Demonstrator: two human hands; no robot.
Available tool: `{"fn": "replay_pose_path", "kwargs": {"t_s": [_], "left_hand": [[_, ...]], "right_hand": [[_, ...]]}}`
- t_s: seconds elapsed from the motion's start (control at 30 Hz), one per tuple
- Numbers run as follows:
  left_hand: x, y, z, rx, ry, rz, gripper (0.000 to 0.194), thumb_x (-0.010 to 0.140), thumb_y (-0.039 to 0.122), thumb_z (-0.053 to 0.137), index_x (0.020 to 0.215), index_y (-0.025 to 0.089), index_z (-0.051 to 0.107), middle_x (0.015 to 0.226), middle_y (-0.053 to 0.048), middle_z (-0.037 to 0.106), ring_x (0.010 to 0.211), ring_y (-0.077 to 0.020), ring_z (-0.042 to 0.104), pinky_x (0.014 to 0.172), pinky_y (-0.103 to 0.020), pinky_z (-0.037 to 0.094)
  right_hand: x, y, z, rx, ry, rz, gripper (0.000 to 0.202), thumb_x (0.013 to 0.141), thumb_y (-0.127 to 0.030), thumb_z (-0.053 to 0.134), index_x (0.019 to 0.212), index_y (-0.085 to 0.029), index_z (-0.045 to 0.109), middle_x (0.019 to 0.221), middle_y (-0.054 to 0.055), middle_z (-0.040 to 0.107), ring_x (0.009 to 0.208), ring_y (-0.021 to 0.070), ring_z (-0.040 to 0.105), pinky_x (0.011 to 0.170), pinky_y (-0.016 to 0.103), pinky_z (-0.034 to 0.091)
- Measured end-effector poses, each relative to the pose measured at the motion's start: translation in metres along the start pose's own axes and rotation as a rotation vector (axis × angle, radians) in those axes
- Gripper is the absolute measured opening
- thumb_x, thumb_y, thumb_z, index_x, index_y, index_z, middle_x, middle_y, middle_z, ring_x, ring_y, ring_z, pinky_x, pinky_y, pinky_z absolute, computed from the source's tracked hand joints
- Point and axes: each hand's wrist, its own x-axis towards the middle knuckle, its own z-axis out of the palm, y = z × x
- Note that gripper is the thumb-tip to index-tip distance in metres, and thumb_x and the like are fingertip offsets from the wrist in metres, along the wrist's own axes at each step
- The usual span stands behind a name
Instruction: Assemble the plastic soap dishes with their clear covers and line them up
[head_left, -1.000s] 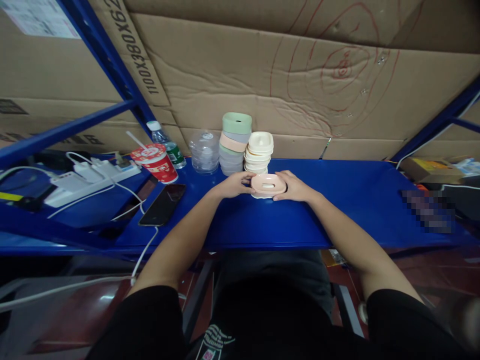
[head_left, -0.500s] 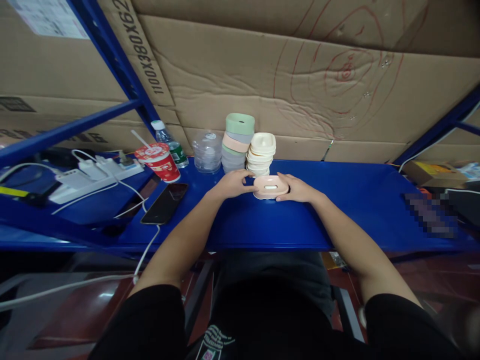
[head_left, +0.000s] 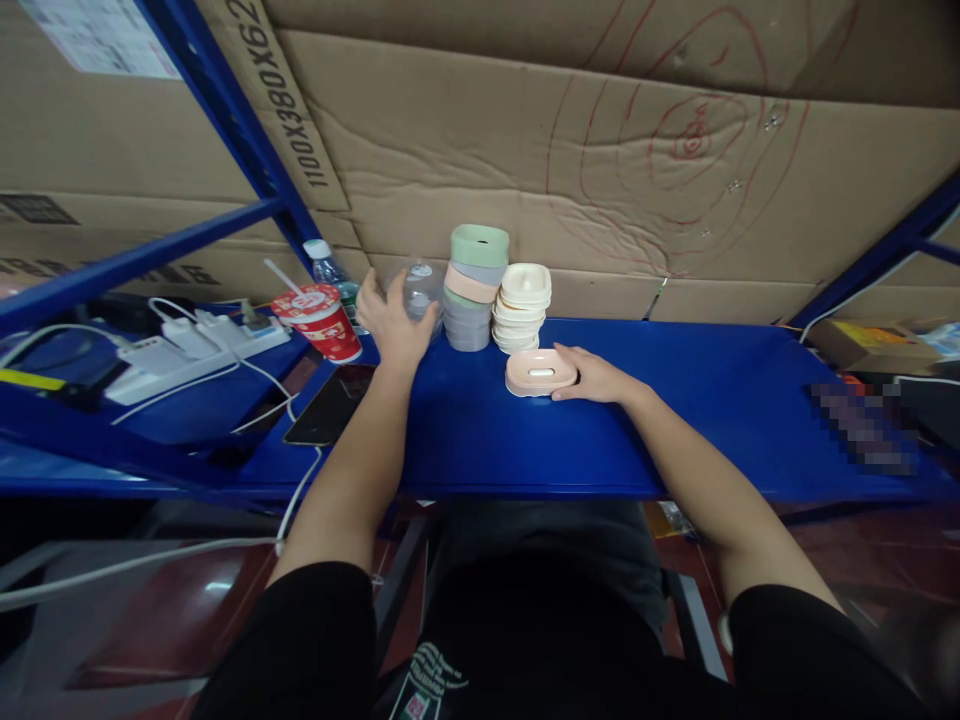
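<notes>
My left hand [head_left: 397, 318] is at the clear plastic containers [head_left: 421, 285], its fingers spread in front of and beside them; firm contact cannot be made out. A pink oval dish [head_left: 538, 370] with a slot in its middle lies on the blue table. My right hand [head_left: 589, 375] grips the dish's right edge between thumb and fingers. Behind the dish stands a stack of cream pieces [head_left: 523, 305]. Left of that rises a taller stack [head_left: 480, 245] of green, grey and pink pieces, right beside the clear containers.
A red and white cup [head_left: 326, 325] with a straw, a bottle [head_left: 319, 255] and a phone [head_left: 326, 410] stand or lie at the left. Farther left is a white power strip [head_left: 161, 365] with cables. Cardboard [head_left: 465, 120] backs the blue table [head_left: 517, 450].
My left hand has let go of the pink dish and moved left to the clear containers, its fingers spreading. My right hand has stayed on the dish.
</notes>
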Motion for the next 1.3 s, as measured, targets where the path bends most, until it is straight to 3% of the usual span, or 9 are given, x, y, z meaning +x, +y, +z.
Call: {"fn": "replay_pose_path", "kwargs": {"t_s": [0.1,0.23,0.5,0.77,0.93,1.1,1.17,1.3], "left_hand": [[0.003,-0.007,0.005,-0.002,-0.030,-0.067,0.078,0.084,0.045,0.085,0.155,0.026,0.059,0.171,-0.019,0.042,0.159,-0.0462,0.036,0.129,-0.067,0.025],[0.007,-0.009,0.010,-0.042,-0.029,-0.122,0.068,0.085,0.038,0.084,0.149,0.025,0.064,0.164,-0.018,0.054,0.154,-0.0404,0.047,0.129,-0.064,0.027],[0.008,-0.004,0.007,-0.114,0.028,-0.167,0.061,0.082,0.030,0.087,0.140,0.021,0.068,0.160,-0.017,0.059,0.153,-0.0372,0.050,0.132,-0.061,0.024],[0.011,-0.004,0.000,-0.223,0.104,-0.162,0.064,0.086,0.032,0.083,0.146,0.021,0.062,0.163,-0.015,0.056,0.158,-0.0349,0.044,0.135,-0.056,0.023],[0.009,0.006,-0.011,-0.261,0.181,-0.085,0.066,0.094,0.038,0.074,0.155,0.021,0.055,0.165,-0.014,0.052,0.160,-0.0322,0.041,0.135,-0.050,0.027],[-0.014,0.036,-0.019,-0.279,0.045,0.151,0.070,0.089,0.050,0.081,0.151,0.024,0.061,0.164,-0.013,0.054,0.158,-0.0361,0.044,0.133,-0.055,0.031],[-0.028,0.051,-0.016,-0.315,-0.078,0.266,0.069,0.082,0.053,0.089,0.143,0.027,0.067,0.159,-0.012,0.061,0.154,-0.0371,0.050,0.130,-0.057,0.035],[-0.055,0.074,-0.001,-0.466,-0.403,0.461,0.062,0.078,0.057,0.093,0.131,0.030,0.076,0.150,-0.010,0.070,0.140,-0.0347,0.064,0.123,-0.056,0.046]], "right_hand": [[0.000,0.001,0.001,-0.010,0.003,-0.001,0.128,0.071,-0.087,0.081,0.172,-0.023,0.037,0.169,0.019,0.050,0.155,0.0474,0.048,0.128,0.067,0.040],[0.000,-0.002,0.000,-0.018,-0.009,0.017,0.130,0.070,-0.088,0.081,0.173,-0.021,0.036,0.171,0.020,0.048,0.156,0.0475,0.046,0.128,0.066,0.039],[0.000,0.000,-0.001,-0.012,-0.003,-0.003,0.130,0.070,-0.088,0.080,0.173,-0.022,0.036,0.171,0.019,0.048,0.156,0.0483,0.047,0.127,0.067,0.040],[0.000,0.000,-0.001,-0.003,-0.013,0.013,0.132,0.070,-0.088,0.081,0.173,-0.021,0.035,0.171,0.020,0.047,0.156,0.0483,0.046,0.128,0.067,0.038],[-0.002,-0.006,-0.004,0.023,-0.013,0.008,0.132,0.068,-0.088,0.082,0.173,-0.022,0.036,0.172,0.020,0.046,0.157,0.0485,0.044,0.129,0.069,0.035],[-0.003,-0.014,-0.008,0.109,0.077,0.016,0.129,0.071,-0.087,0.081,0.174,-0.023,0.034,0.167,0.020,0.052,0.153,0.0452,0.051,0.129,0.065,0.038],[-0.002,-0.014,-0.011,0.208,0.143,-0.005,0.129,0.075,-0.091,0.074,0.176,-0.026,0.025,0.166,0.019,0.053,0.153,0.0433,0.051,0.129,0.064,0.038],[0.001,-0.013,-0.015,0.454,0.295,-0.073,0.120,0.088,-0.099,0.038,0.178,-0.027,0.006,0.167,0.019,0.053,0.150,0.0386,0.055,0.125,0.062,0.044]]}}
